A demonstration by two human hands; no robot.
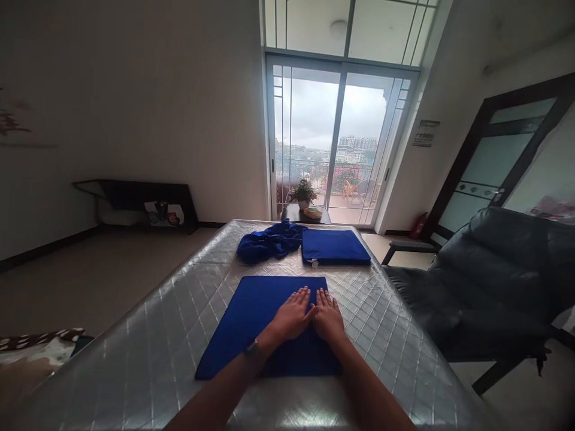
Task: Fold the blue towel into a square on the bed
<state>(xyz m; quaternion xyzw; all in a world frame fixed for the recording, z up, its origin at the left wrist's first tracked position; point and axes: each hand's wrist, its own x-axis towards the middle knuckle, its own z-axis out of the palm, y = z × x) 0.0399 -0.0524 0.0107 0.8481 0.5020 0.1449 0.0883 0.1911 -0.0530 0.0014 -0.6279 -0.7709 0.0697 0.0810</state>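
Both our left hand (291,314) and right hand (329,318) are lying flat on a blue fabric rectangle (245,311) on the silver-covered desk (157,335); a farther blue fabric slab (336,242) is looking done, a crumpled blue cloth (267,244) undone

Dim room, daylight from the glass door (332,137) at upper centre.

Cool, overcast light enters there (the pale sky is nearly washed out, though cloud shows), leaving the wall (135,90) at upper left in grey shade and the armchair (489,287) at right close to black. The silvery tabletop (148,341) returns a soft sheen, with a brighter patch of glare at bottom centre. Mid-frame, the left hand (291,314) and right hand (330,320) read clearly against deep, almost textureless blue cloth (256,308). Toward the edges things stretch and smear: the dark-framed door (503,155) at upper right leans steeply, and the patterned fabric (40,340) at lower left is blurred.
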